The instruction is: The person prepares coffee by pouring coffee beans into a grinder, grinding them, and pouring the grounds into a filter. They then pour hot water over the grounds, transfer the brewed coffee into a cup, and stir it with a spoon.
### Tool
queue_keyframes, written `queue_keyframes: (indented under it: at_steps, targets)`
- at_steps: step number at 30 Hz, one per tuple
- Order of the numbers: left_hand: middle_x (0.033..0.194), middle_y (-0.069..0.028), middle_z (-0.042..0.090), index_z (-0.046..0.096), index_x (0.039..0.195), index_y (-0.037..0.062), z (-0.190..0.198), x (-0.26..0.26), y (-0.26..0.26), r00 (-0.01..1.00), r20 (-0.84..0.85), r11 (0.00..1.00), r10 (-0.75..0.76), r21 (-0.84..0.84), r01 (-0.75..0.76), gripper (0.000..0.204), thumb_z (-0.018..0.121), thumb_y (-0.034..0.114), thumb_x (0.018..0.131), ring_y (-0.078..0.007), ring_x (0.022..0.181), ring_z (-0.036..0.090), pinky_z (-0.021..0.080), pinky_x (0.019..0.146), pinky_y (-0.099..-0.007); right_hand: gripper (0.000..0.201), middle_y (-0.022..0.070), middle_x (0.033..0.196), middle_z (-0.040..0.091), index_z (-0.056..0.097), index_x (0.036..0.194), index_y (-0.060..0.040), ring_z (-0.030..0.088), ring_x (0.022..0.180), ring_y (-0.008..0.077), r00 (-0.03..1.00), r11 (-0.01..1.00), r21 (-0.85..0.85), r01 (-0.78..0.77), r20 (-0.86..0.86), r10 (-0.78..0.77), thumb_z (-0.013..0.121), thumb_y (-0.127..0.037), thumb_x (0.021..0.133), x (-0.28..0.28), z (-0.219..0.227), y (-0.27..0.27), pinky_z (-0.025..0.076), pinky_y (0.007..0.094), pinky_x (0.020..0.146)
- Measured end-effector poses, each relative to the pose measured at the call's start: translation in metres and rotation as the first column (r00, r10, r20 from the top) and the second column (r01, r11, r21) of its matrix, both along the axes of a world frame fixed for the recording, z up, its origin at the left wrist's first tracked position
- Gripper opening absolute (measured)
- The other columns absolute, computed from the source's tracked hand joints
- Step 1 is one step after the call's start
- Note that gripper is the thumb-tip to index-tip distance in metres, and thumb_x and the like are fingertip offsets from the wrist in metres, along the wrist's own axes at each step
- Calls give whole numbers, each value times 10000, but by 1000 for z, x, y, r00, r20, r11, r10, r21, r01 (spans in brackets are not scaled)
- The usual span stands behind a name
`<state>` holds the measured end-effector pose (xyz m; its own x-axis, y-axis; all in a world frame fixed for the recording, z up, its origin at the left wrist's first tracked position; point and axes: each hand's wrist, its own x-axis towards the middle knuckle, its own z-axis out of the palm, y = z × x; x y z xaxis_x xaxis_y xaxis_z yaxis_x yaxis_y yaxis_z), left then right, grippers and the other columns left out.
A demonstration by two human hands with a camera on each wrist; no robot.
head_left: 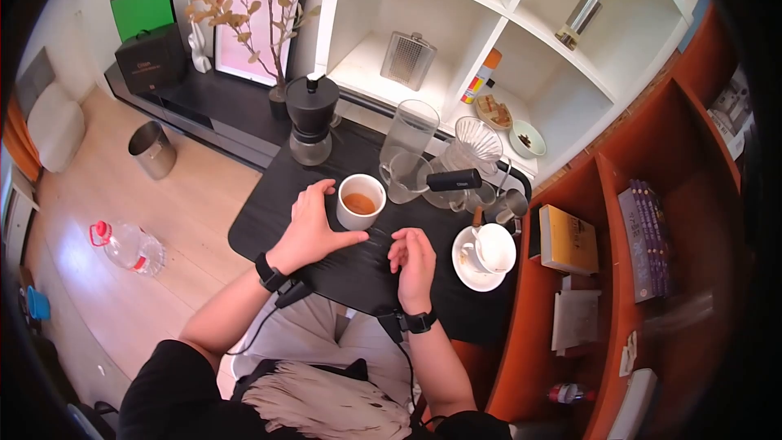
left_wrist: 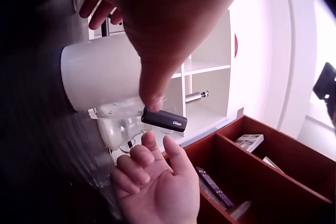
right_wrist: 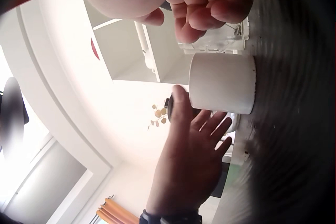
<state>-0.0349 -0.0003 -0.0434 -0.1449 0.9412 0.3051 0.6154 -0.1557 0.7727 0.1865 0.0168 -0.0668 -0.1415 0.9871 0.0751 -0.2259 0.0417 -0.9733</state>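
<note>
A white cup (head_left: 356, 221) with brown liquid in it stands upright on the black table (head_left: 269, 220). Just left of the cup is my left hand (head_left: 314, 222), its thumb stretched out along the near side and its fingers spread away from the thumb. In the left wrist view that thumb overlaps the white cup wall (left_wrist: 100, 73). My right hand (head_left: 414, 261) hovers at the near right of the cup, fingers loosely bent and holding nothing. From the right wrist, the cup (right_wrist: 223, 82) appears between both hands, with the left hand (right_wrist: 191, 155) on its far side.
Behind the cup are a black coffee grinder (head_left: 312, 106), a tall clear glass (head_left: 409, 134), a ribbed glass dripper (head_left: 478, 143) and a black stick-shaped device (head_left: 454, 180). At the right, a white cup (head_left: 497, 246) rests on a saucer (head_left: 476, 281), near a small metal pitcher (head_left: 511, 205).
</note>
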Motion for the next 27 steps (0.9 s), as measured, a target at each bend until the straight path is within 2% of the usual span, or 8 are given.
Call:
queue_keyframes:
  at_steps: [2,6,9,12,13,20,23,27]
  targets:
    - [1400,-193,566,401,1509,0,-3,0,12,994,-109,998,-30,-66,23,1045,969,396,726,-350,1341,513,385,1156,-451,310,16,751,623,653,1050,-45,522,588,57,1000,1000,1,-10,5,10,480,-286,1142,6,5,-5,388,209,516]
    - [1274,-172,623,556,1363,9,-19,-5,35,990,-118,996,-80,37,85,885,977,391,685,-368,1212,563,415,1080,-476,237,-3,755,616,657,1050,-50,493,582,33,999,996,-83,-11,-31,9,525,-228,1135,20,4,-19,366,191,510]
    - [1272,-174,629,585,1335,16,-13,-8,39,989,-42,989,-144,5,145,831,962,385,693,-372,1243,566,377,1152,-502,229,-2,744,605,652,1046,-55,494,580,45,1000,993,-119,22,1,-22,528,-227,1132,34,5,-25,372,201,511]
    - [1293,-178,634,583,1342,19,-25,-15,42,984,-99,987,-149,44,154,822,943,396,706,-372,1310,554,299,1237,-538,230,-2,733,590,646,1043,-56,492,579,54,997,991,-129,19,-68,-28,528,-232,1133,46,-1,-24,374,207,507]
    - [1336,-178,624,581,1355,24,-13,-16,39,983,-63,985,-173,-37,171,823,928,408,716,-362,1373,527,219,1285,-563,236,-3,724,578,641,1043,-56,490,578,60,996,990,-138,13,-82,-24,526,-241,1134,46,1,-24,372,213,499]
    - [1321,-169,628,580,1371,31,-14,-25,37,995,-48,996,-83,-25,81,811,920,385,725,-357,1357,539,212,1282,-567,234,-3,724,565,625,1039,-57,476,572,51,999,991,-131,16,35,-12,516,-242,1131,42,2,-27,353,210,478]
    - [1333,-171,631,580,1378,32,-7,-22,34,982,-34,980,-184,-80,180,821,923,382,720,-358,1369,533,213,1284,-570,221,-9,740,585,636,1032,-70,477,571,36,996,993,-118,11,92,0,530,-239,1128,41,3,-26,343,193,474]
    - [1376,-172,608,554,1416,21,-7,-27,23,977,-81,979,-196,-73,190,855,920,367,725,-359,1390,519,192,1298,-554,220,-10,740,588,637,1031,-70,475,567,35,998,993,-120,18,61,-10,533,-238,1126,44,0,-25,340,192,471]
